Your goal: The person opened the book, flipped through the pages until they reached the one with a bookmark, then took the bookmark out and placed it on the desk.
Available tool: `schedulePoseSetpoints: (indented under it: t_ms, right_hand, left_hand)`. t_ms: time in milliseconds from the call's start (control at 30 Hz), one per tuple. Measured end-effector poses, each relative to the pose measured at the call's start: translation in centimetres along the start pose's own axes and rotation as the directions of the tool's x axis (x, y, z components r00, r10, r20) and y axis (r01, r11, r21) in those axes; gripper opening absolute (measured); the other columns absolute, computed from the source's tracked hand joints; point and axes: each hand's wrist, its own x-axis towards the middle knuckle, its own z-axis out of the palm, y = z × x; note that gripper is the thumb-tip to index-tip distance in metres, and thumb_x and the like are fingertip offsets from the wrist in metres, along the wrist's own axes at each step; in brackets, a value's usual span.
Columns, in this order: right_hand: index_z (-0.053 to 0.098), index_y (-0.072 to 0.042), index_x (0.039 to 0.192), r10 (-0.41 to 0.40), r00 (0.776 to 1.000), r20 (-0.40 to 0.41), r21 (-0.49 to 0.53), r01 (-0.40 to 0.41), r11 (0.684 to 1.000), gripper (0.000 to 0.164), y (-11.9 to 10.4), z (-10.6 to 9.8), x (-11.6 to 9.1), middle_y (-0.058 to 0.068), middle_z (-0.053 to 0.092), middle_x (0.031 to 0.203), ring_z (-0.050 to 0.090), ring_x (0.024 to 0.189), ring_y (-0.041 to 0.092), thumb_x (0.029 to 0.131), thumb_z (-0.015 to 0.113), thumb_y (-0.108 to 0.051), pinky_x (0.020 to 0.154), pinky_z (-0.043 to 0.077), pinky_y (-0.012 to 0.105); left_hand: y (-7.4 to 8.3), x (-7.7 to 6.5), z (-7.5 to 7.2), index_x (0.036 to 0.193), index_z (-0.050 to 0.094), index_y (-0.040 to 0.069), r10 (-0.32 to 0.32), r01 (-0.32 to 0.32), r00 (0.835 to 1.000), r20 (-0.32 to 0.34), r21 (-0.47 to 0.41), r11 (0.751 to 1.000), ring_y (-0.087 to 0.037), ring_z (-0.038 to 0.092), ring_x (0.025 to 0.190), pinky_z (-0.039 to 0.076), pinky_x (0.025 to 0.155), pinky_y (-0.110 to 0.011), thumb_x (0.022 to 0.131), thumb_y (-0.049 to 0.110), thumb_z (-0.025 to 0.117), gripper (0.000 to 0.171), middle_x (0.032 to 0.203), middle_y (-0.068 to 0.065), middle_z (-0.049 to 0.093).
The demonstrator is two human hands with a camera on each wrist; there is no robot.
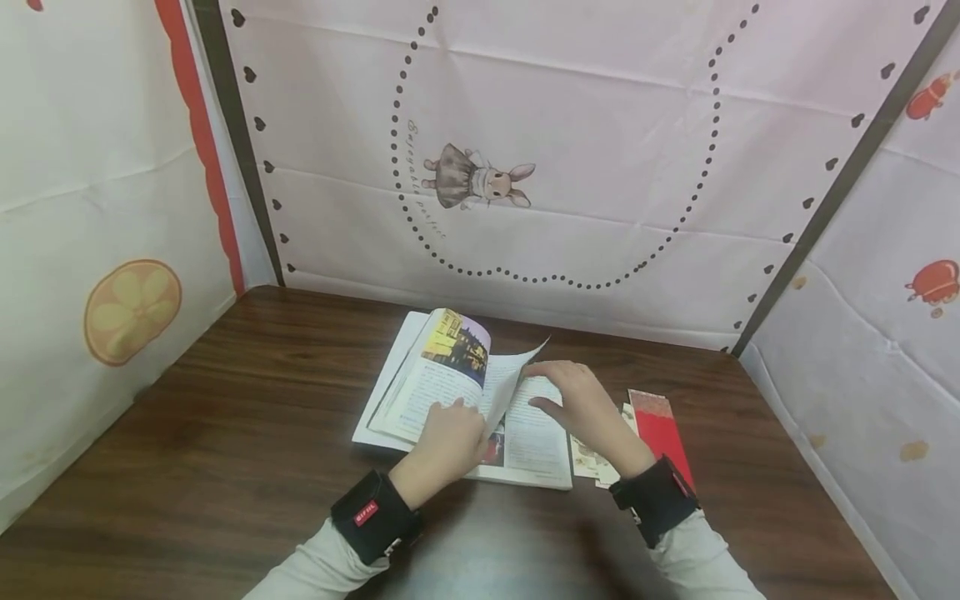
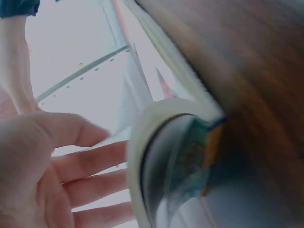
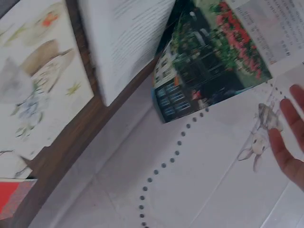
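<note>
An open book point(image 1: 538, 446) lies on the table, with text and colour photos on its pages. My left hand point(image 1: 452, 435) rests on its left-hand pages. In the left wrist view that hand's straight fingers point(image 2: 97, 185) lie against the curved pages point(image 2: 137, 156). A single page point(image 1: 504, 393) stands up in the middle of the book; the right wrist view shows its garden photo point(image 3: 209, 66). My right hand point(image 1: 583, 406) is beside this page with loosely bent fingers. Whether its fingertips touch the page edge I cannot tell.
Right of the book lie cream illustrated cards point(image 3: 42, 76) and a red strip point(image 1: 663, 437), partly behind the right forearm. Printed cloth walls point(image 1: 585, 167) enclose the back and sides of the brown wooden table point(image 1: 225, 433).
</note>
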Motion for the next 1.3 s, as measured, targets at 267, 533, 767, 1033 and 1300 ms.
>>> schedulePoseSetpoints:
  t_ms: [267,533,767,1033,1300]
  right_hand:
    - [0.050,0.000,0.123,0.196,0.853,0.483,-0.038,-0.204,0.978,0.065,1.2,1.5,-2.8,0.018,0.059,0.122,0.051,0.111,0.028,0.069,0.075,-0.026,0.093,0.046,0.049]
    - [0.042,-0.006,0.132,0.255,0.739,0.624,-0.118,-0.234,0.965,0.082,1.9,3.0,-4.2,0.016,0.045,0.137,0.039,0.123,0.028,0.064,0.076,-0.037,0.099,0.035,0.058]
    - [0.045,-0.004,0.129,0.228,0.737,0.636,-0.087,-0.224,0.971,0.079,2.1,2.7,-3.9,0.017,0.048,0.134,0.041,0.121,0.030,0.065,0.076,-0.038,0.098,0.035,0.059]
    - [0.057,-0.006,0.118,0.180,0.754,0.631,-0.042,-0.199,0.979,0.055,2.3,2.1,-3.8,0.011,0.066,0.111,0.058,0.094,0.021,0.070,0.074,-0.029,0.085,0.050,0.045]
    - [0.072,-0.010,0.084,0.038,0.841,0.540,-0.014,-0.037,0.999,0.013,2.1,1.1,-2.9,0.003,0.073,0.078,0.060,0.067,0.008,0.071,0.073,-0.011,0.069,0.056,0.030]
  left_hand:
    - [-1.7,0.2,0.1,0.059,0.056,0.010,-0.235,0.204,0.968,-0.086,-0.271,0.941,-0.012,0.043,0.041,0.035,0.038,-0.026,0.088,0.020,0.049,0.031,0.048,-0.001,0.053]
    - [-3.0,-0.3,0.4,0.142,0.025,0.020,-0.202,0.139,0.961,-0.189,-0.301,0.943,-0.030,0.057,0.091,0.044,0.041,-0.023,0.069,-0.018,0.052,0.087,0.142,-0.027,0.031]
    - [-2.9,-1.2,0.4,0.131,0.046,0.031,0.050,-0.038,0.992,-0.116,0.110,0.993,-0.044,0.001,0.132,0.015,0.096,-0.077,0.069,-0.008,0.063,0.075,0.151,-0.016,0.014]
    - [-2.8,-2.9,-0.5,0.113,0.062,0.012,0.160,-0.173,0.981,0.109,0.132,0.976,-0.032,0.042,0.119,0.040,0.097,-0.052,0.075,0.000,0.062,0.040,0.127,-0.014,0.056]
    - [-2.8,-3.4,0.0,0.096,0.067,0.006,0.122,-0.112,0.988,-0.096,0.103,0.988,-0.037,0.055,0.100,0.055,0.076,-0.048,0.071,-0.003,0.064,0.026,0.110,-0.020,0.064]
